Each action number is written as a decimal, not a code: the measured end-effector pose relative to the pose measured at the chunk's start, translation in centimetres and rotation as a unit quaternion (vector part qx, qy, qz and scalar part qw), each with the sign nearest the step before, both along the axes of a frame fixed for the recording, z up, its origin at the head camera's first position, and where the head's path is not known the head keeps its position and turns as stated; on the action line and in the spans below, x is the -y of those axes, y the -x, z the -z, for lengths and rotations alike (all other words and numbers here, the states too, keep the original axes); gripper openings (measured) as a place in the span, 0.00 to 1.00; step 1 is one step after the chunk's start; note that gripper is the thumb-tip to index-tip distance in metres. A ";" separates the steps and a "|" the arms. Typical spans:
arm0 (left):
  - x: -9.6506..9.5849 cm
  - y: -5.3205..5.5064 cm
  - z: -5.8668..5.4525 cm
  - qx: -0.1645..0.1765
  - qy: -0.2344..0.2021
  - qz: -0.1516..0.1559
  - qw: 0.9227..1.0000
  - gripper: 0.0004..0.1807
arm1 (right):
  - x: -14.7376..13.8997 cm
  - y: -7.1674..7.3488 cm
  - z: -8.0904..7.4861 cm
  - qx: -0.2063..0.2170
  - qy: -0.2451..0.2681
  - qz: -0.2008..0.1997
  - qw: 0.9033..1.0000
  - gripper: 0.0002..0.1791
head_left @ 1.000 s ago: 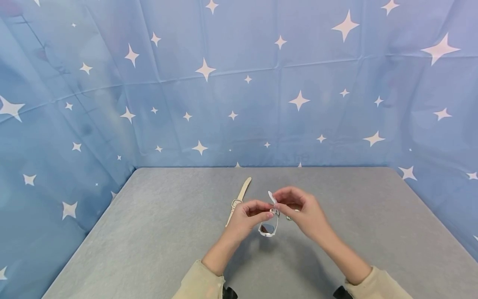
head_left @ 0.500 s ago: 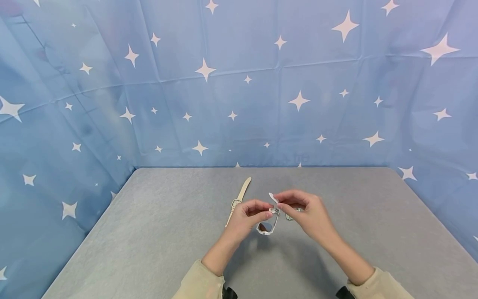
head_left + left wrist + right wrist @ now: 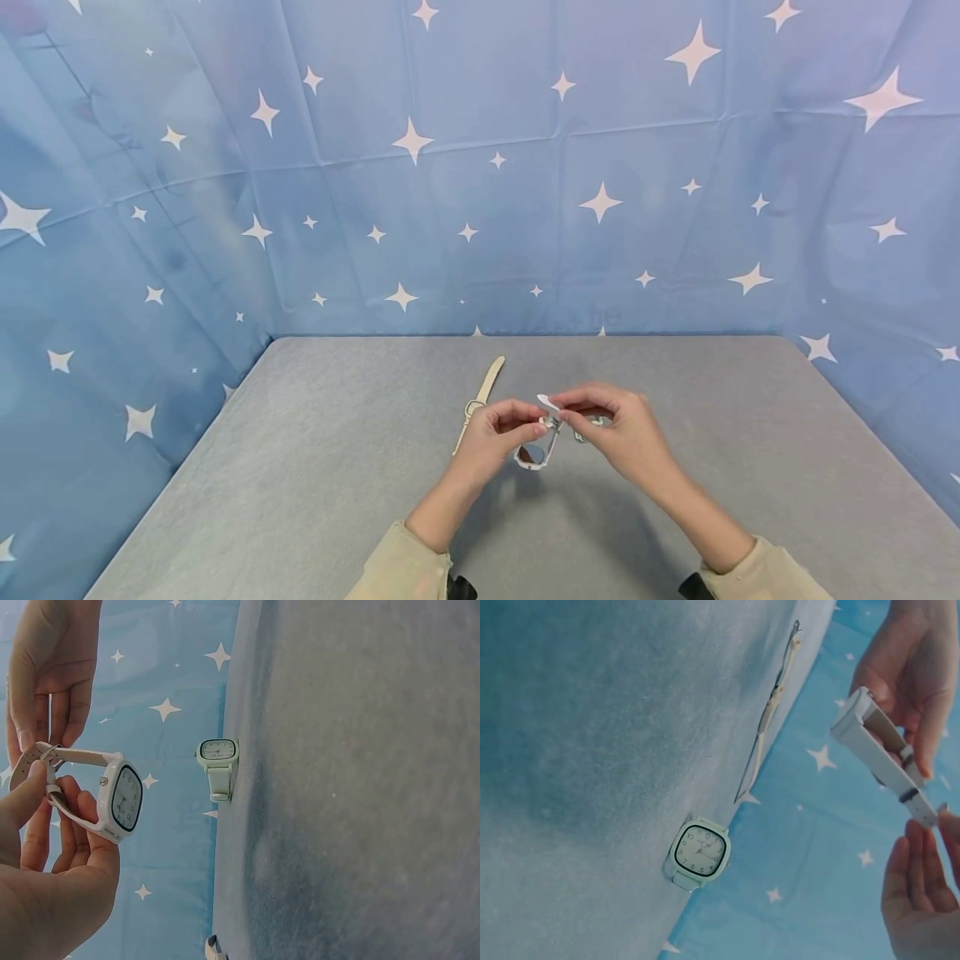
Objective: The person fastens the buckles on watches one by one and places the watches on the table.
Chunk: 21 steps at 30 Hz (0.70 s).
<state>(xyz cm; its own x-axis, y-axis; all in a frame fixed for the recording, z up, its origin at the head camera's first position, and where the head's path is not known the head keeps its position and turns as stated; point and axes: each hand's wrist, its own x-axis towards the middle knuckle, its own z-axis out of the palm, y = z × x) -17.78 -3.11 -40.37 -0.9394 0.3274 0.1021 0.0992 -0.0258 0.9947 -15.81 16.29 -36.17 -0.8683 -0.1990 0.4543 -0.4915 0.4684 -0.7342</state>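
Both hands hold a white wristwatch [image 3: 531, 455] up above the table, its square face hanging below the fingers in the head view. My left hand [image 3: 491, 437] pinches the strap close to the buckle. With thumb and fingertips, my right hand [image 3: 618, 427] grips the strap's free end, which juts up between the hands. In the left wrist view the white watch [image 3: 127, 798] shows its dial, the strap curved into a loop. From the right wrist, the watch [image 3: 885, 757] appears edge-on, with its strap end between the right fingertips [image 3: 921, 831].
A mint-green watch [image 3: 700, 850] rests on the grey table [image 3: 300, 467] behind the right hand. Beyond the left hand lies a cream watch [image 3: 489, 382] stretched out lengthwise. A blue star-patterned cloth [image 3: 480, 192] hangs behind and along the sides.
The strap's free end has tipped over and lower, toward the left. My right hand has shifted slightly right and down, and the watch face has swung a little left. The left hand has stayed put.
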 end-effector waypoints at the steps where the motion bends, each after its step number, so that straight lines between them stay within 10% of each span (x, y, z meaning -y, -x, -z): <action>1: 0.0 0.0 0.0 -0.001 0.000 0.000 1.000 0.12 | 0.0 0.0 0.0 -0.004 -0.003 0.000 1.000 0.10; 21: 0.2 0.1 0.1 -0.006 -0.001 -0.001 1.000 0.11 | 0.1 0.2 -0.1 -0.051 -0.076 0.010 0.996 0.11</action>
<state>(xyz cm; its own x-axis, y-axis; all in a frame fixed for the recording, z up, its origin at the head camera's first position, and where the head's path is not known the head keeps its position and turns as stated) -17.91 -3.33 -40.47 -0.9387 0.3251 0.1145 0.1117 -0.0275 0.9934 -15.99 16.16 -36.12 -0.8234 -0.2545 0.5071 -0.5494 0.5808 -0.6007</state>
